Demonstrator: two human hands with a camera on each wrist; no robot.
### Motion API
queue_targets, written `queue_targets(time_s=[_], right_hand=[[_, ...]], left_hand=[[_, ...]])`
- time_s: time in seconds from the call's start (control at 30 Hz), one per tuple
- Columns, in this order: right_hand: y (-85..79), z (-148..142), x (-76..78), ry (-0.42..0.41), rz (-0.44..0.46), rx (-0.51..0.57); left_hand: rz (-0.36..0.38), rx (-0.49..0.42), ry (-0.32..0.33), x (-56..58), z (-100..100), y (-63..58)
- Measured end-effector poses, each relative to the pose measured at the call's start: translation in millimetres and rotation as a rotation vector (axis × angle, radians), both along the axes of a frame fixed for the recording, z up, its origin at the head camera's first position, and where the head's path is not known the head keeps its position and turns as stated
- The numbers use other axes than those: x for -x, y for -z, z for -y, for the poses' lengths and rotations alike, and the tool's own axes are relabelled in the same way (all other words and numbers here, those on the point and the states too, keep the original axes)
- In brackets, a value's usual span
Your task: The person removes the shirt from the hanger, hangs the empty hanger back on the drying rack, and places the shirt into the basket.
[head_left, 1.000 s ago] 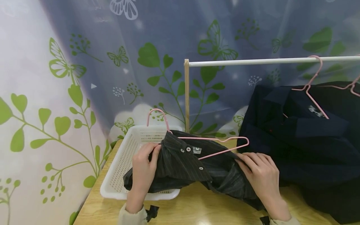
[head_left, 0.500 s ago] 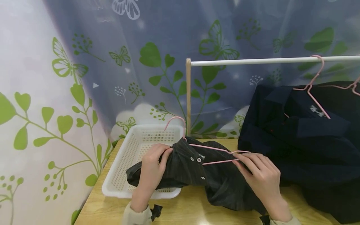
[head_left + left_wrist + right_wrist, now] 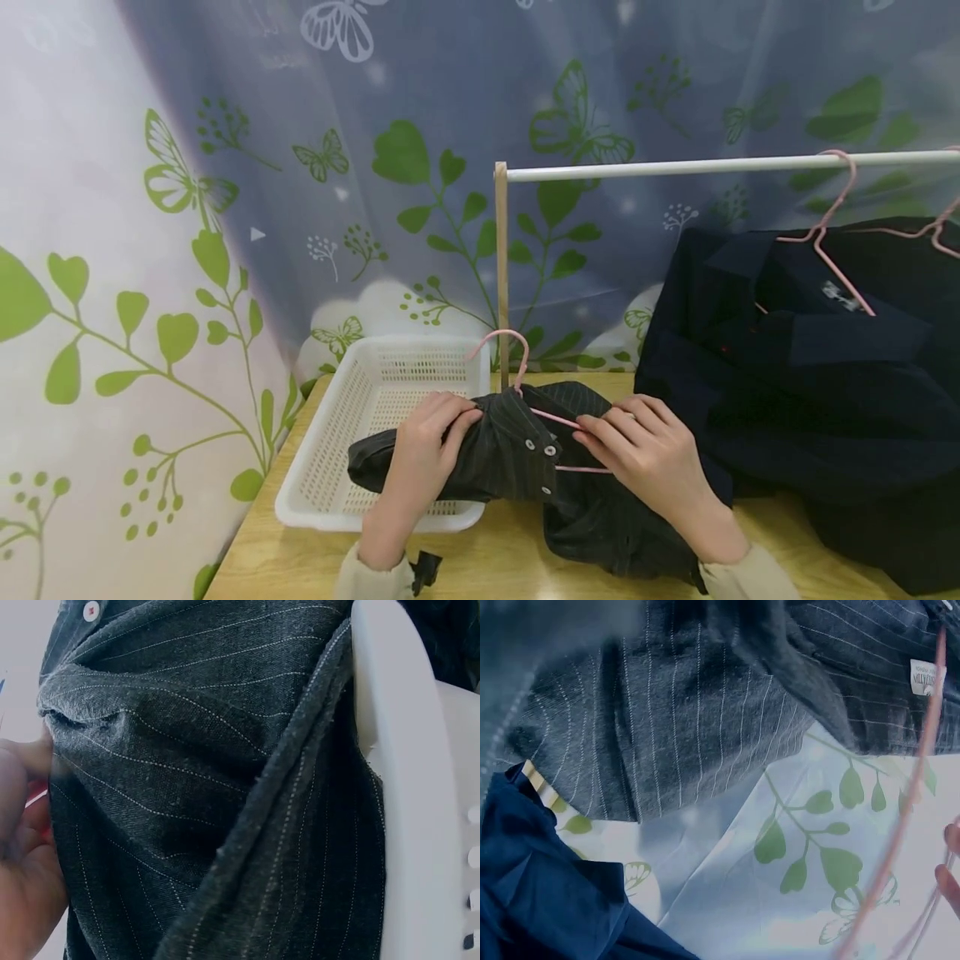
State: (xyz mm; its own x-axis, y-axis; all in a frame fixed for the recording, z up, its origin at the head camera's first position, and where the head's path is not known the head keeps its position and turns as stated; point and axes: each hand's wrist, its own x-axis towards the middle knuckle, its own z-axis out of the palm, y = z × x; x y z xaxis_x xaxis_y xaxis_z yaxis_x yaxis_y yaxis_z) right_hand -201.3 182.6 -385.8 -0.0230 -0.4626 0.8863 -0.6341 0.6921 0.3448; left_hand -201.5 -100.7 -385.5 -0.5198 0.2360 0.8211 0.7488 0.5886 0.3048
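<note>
A dark pinstriped shirt (image 3: 517,450) with white buttons lies across the basket's front right edge and the table. One end of a pink clothes hanger (image 3: 551,415) is inside the shirt, its hook standing up beside the collar. My left hand (image 3: 423,446) pinches the shirt near the collar on the hanger's covered side. With my right hand (image 3: 645,446) I pinch the bare end of the hanger over the neck opening. In the right wrist view, fingertips (image 3: 949,885) hold the hanger, and a white label (image 3: 924,677) shows inside the shirt.
A white plastic basket (image 3: 300,467) stands at the left on the wooden table (image 3: 510,558). Behind it rises a rack's wooden post (image 3: 502,275) carrying a white rail (image 3: 660,167). Dark garments (image 3: 750,400) hang on pink hangers at the right. A patterned curtain (image 3: 420,67) is behind.
The hanger and shirt have moved right and down, nearer the table. My right hand has left the shirt's edge and taken the hanger's bare end, moving left with it.
</note>
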Motion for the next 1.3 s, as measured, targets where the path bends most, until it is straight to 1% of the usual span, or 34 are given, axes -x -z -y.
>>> queue_targets(time_s=[0.1, 0.23, 0.5, 0.63, 0.77, 0.97, 1.07, 1.2, 1.3], right_hand=[[2.7, 1, 1.9, -0.017, 0.008, -0.005], [2.7, 1, 2.6, -0.012, -0.002, 0.000], [-7.6, -2, 2.2, -0.030, -0.052, 0.054], [-12.8, -10, 1.1, -0.008, -0.057, 0.080], [-18.9, -21, -2.3, 0.023, -0.034, 0.112], [-27.2, -38, -9.7, 0.028, 0.003, 0.168], [-32.9, -48, -14.4, 0.032, 0.013, 0.199], [-41.0, -64, -22.2, 0.044, 0.042, 0.259], [-45.2, -78, -28.8, 0.067, 0.067, 0.284]], left_hand=[[0.013, 0.001, 0.005, -0.8, -1, 0.5], [0.018, -0.004, 0.010, -1.2, -2, 0.6], [0.064, -0.004, 0.023, -1.6, 0, 0.7], [0.083, -0.008, 0.017, -2.2, 3, 0.0], [0.075, -0.009, 0.011, -1.9, 7, -0.4], [0.088, 0.007, 0.002, -0.8, 13, -0.6], [0.072, -0.008, -0.028, 0.1, 18, -1.5], [0.027, -0.050, -0.066, 1.3, 26, -3.5], [0.012, -0.058, -0.075, 1.9, 31, -5.1]])
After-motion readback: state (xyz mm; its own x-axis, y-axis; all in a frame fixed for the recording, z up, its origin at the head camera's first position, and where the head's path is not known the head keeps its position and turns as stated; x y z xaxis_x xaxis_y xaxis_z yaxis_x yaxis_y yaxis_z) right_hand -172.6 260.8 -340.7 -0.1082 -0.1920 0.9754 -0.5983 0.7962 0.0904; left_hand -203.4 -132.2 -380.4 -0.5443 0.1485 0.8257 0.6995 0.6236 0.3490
